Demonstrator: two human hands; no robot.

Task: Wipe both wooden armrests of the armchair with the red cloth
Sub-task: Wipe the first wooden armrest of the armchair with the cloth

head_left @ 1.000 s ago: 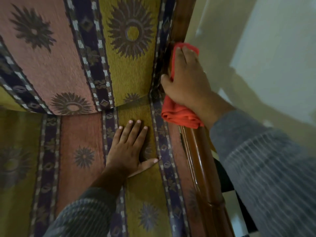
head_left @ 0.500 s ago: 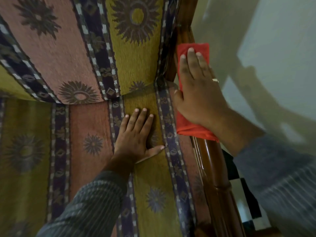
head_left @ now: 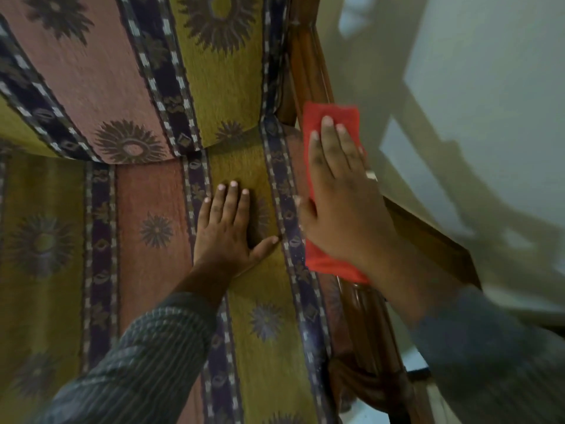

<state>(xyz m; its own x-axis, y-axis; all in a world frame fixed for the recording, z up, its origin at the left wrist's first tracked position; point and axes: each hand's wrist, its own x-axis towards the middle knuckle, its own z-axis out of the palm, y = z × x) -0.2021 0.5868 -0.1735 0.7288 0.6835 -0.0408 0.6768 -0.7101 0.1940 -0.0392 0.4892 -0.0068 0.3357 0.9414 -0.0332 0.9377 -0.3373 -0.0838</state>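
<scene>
A patterned seat cushion (head_left: pixel 153 228) filled the view. The left hand (head_left: pixel 227 231) lay flat and empty near its right edge. The right hand (head_left: pixel 342 203), fingers extended, pressed the red cloth (head_left: pixel 328 117) onto the wooden armrest (head_left: pixel 367 332).

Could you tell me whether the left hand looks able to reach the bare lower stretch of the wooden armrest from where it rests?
Probably yes. The left hand lies flat on the seat cushion, with nothing between it and the wooden armrest below the red cloth.
</scene>
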